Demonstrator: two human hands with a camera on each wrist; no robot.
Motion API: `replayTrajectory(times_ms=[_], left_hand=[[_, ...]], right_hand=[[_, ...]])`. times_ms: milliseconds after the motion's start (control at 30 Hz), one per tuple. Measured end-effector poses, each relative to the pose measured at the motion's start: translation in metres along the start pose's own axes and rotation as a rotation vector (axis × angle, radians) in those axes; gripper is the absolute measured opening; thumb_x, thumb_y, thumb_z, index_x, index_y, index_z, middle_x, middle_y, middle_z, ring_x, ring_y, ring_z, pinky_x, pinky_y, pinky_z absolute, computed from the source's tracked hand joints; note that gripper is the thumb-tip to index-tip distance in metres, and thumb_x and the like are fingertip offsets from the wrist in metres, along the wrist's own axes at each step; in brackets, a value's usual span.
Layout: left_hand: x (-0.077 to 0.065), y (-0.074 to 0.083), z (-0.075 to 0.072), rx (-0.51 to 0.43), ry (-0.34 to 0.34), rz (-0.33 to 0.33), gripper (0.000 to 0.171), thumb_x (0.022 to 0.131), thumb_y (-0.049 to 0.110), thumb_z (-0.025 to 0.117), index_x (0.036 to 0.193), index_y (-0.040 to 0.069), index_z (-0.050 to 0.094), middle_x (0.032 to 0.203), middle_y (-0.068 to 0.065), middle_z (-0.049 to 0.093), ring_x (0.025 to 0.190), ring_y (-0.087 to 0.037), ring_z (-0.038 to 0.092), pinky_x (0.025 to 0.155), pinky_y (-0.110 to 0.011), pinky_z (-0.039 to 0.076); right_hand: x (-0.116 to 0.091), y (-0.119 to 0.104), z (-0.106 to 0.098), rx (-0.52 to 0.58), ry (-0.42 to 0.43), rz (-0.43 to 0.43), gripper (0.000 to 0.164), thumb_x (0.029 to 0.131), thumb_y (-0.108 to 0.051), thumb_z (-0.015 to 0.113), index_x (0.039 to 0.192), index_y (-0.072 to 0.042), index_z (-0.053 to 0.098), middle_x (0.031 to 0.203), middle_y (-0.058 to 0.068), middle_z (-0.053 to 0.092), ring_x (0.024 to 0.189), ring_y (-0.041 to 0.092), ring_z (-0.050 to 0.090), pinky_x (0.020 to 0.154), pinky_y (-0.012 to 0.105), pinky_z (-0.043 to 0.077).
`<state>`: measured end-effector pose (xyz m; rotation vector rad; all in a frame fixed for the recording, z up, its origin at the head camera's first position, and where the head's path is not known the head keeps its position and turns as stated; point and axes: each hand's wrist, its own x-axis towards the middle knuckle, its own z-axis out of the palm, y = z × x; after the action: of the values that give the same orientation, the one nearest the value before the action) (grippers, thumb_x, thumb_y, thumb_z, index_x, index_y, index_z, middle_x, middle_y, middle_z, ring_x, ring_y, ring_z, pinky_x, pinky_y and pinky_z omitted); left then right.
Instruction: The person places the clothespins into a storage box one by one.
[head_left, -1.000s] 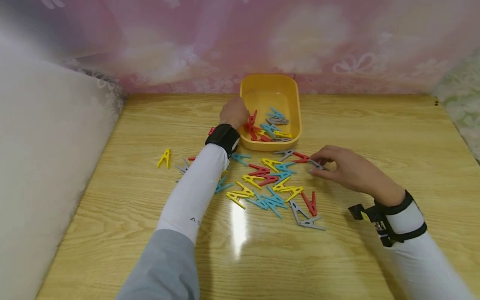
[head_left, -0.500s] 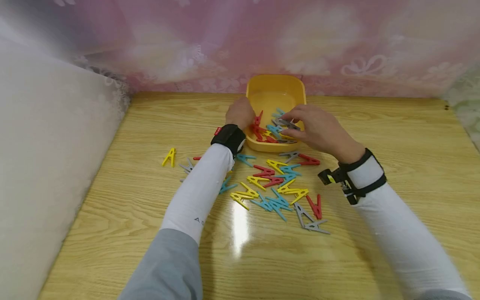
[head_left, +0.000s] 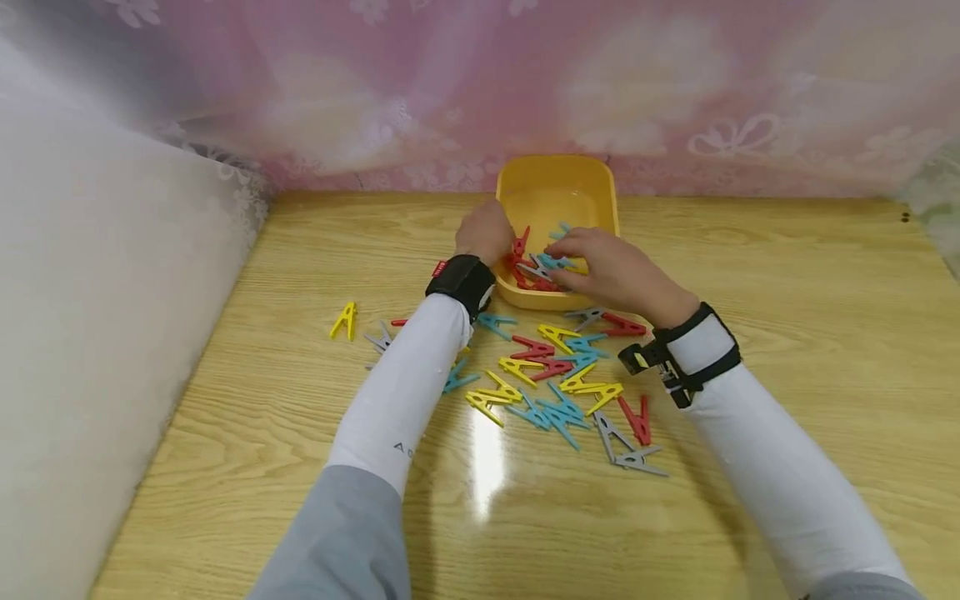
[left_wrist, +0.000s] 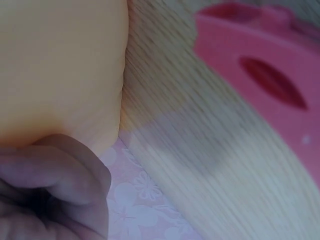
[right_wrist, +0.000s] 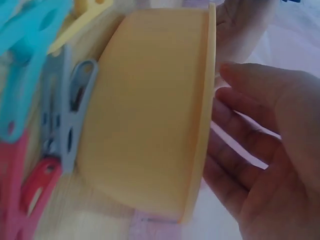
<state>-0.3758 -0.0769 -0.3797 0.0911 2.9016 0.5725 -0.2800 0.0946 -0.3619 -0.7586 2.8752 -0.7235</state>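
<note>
The yellow bin (head_left: 555, 302) is clasped at its rim by the left grip (head_left: 484, 232); clothespins (head_left: 519, 247) are held inside, below the spread right grip (head_left: 618, 273); wide table (head_left: 810, 317) is seen to its right.

You've got a light-brown wood-grain tabletop (head_left: 810, 283) under everything, flat, grain running crosswise. Behind its far edge, you see a pink fabric backdrop (head_left: 480, 92) printed with white flowers and a pale bow outline (head_left: 735, 136). On your left, a plain whitish panel (head_left: 112, 350) borders the table; at far right, a pale green-and-white patterned covering (head_left: 947, 212). Note two small dark spots (head_left: 905, 217) near the far right corner, plus a bright white glare streak (head_left: 487, 471) on the near wood.
</note>
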Motion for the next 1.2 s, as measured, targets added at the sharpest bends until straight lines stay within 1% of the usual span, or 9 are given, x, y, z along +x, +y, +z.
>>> replayTrajectory(times_ms=[133, 233, 433, 500, 600, 767, 867, 1000, 1200], left_hand=[[0.001, -0.004, -0.004, 0.010, 0.002, 0.012, 0.028, 0.096, 0.022, 0.052, 0.118, 0.005, 0.056, 0.104, -0.007, 0.061, 0.090, -0.024, 0.060, 0.076, -0.036, 0.052], [0.001, -0.007, -0.006, 0.020, -0.009, 0.021, 0.029, 0.095, 0.023, 0.054, 0.118, 0.005, 0.057, 0.105, -0.007, 0.061, 0.089, -0.024, 0.059, 0.076, -0.035, 0.052], [0.004, -0.014, -0.010, 0.035, -0.015, 0.015, 0.028, 0.095, 0.023, 0.055, 0.116, 0.006, 0.058, 0.103, -0.006, 0.060, 0.088, -0.023, 0.058, 0.077, -0.035, 0.052], [0.005, -0.016, -0.011, 0.037, -0.021, 0.011, 0.027, 0.095, 0.024, 0.055, 0.115, 0.005, 0.058, 0.102, -0.007, 0.060, 0.087, -0.024, 0.058, 0.076, -0.035, 0.052], [0.005, -0.018, -0.013, 0.039, -0.025, 0.005, 0.027, 0.095, 0.025, 0.055, 0.114, 0.005, 0.058, 0.100, -0.007, 0.059, 0.085, -0.024, 0.058, 0.074, -0.035, 0.052], [0.006, -0.019, -0.013, 0.035, -0.035, -0.002, 0.028, 0.096, 0.026, 0.055, 0.114, 0.004, 0.057, 0.099, -0.008, 0.059, 0.084, -0.024, 0.058, 0.071, -0.035, 0.052], [0.007, -0.019, -0.012, 0.037, -0.034, -0.006, 0.030, 0.096, 0.026, 0.054, 0.116, 0.004, 0.056, 0.100, -0.008, 0.059, 0.085, -0.025, 0.058, 0.073, -0.035, 0.052], [0.010, -0.021, -0.012, 0.035, -0.033, -0.007, 0.031, 0.096, 0.026, 0.054, 0.118, 0.004, 0.054, 0.100, -0.008, 0.058, 0.085, -0.025, 0.058, 0.074, -0.035, 0.052], [0.011, -0.025, -0.015, 0.032, -0.031, -0.017, 0.029, 0.096, 0.025, 0.053, 0.116, 0.004, 0.055, 0.101, -0.008, 0.058, 0.085, -0.025, 0.059, 0.073, -0.035, 0.053]], right_hand=[[-0.009, 0.004, 0.000, 0.046, 0.064, 0.000, 0.037, 0.095, -0.024, 0.060, 0.127, -0.005, 0.061, 0.126, 0.011, 0.057, 0.121, 0.030, 0.047, 0.100, 0.047, 0.036], [-0.020, 0.007, -0.001, 0.057, 0.117, 0.015, 0.034, 0.096, -0.025, 0.059, 0.125, -0.007, 0.062, 0.121, 0.011, 0.058, 0.115, 0.030, 0.050, 0.097, 0.049, 0.037], [-0.044, 0.018, -0.002, 0.066, 0.222, 0.035, 0.027, 0.094, -0.017, 0.062, 0.117, -0.003, 0.063, 0.111, 0.012, 0.061, 0.105, 0.030, 0.055, 0.091, 0.050, 0.041], [-0.051, 0.022, 0.000, 0.076, 0.245, 0.045, 0.027, 0.093, -0.016, 0.063, 0.116, -0.003, 0.063, 0.111, 0.012, 0.062, 0.104, 0.030, 0.055, 0.090, 0.050, 0.042], [-0.060, 0.028, 0.004, 0.095, 0.249, 0.076, 0.027, 0.093, -0.017, 0.063, 0.116, -0.003, 0.064, 0.111, 0.012, 0.062, 0.104, 0.029, 0.055, 0.089, 0.050, 0.042], [-0.079, 0.036, 0.009, 0.114, 0.184, 0.139, 0.029, 0.095, -0.023, 0.061, 0.116, -0.003, 0.063, 0.110, 0.011, 0.061, 0.101, 0.028, 0.056, 0.086, 0.049, 0.044], [-0.092, 0.036, 0.012, 0.075, 0.097, 0.205, 0.031, 0.095, -0.032, 0.060, 0.110, -0.006, 0.066, 0.100, 0.007, 0.062, 0.090, 0.022, 0.057, 0.077, 0.044, 0.047], [-0.104, 0.026, 0.019, 0.003, -0.026, 0.294, 0.036, 0.091, -0.046, 0.060, 0.097, -0.012, 0.066, 0.083, -0.001, 0.060, 0.072, 0.015, 0.054, 0.062, 0.034, 0.045], [-0.111, 0.006, 0.030, -0.024, -0.134, 0.353, 0.043, 0.084, -0.058, 0.063, 0.087, -0.015, 0.063, 0.071, -0.006, 0.057, 0.061, 0.012, 0.049, 0.054, 0.030, 0.039]])
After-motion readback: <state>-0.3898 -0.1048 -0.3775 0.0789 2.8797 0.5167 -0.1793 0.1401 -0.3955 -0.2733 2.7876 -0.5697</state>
